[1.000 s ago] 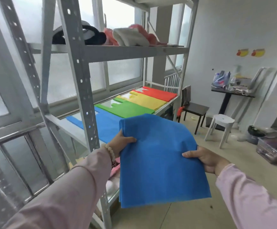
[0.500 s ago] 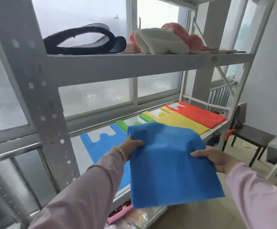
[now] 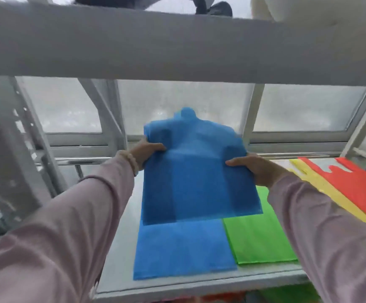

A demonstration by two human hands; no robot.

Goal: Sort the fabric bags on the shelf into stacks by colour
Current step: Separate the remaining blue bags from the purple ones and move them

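A: Two hands are holding one blue bag [image 3: 199, 171] up over the shelf [image 3: 121, 254], each at a side edge.

B: How is the left hand [image 3: 146, 150] gripping it?

A: It is pinching the bag's left edge, thumb lying on top of the cloth and the other fingers going underneath. The right hand [image 3: 252, 169] is doing the same at the right edge, thumb on top.

B: And where is the bag sitting relative to them?

A: It is stretching between them, hanging clear of the shelf board, its handles pointing toward the far window [image 3: 304, 108].

B: What is lying below?

A: A second blue bag [image 3: 184, 250] is lying flat on the shelf, directly under the near edge of the held one. Just right of it a green bag [image 3: 260, 235] is lying flat, then a yellow bag [image 3: 330, 193], then a red bag [image 3: 361, 186] at the far right.
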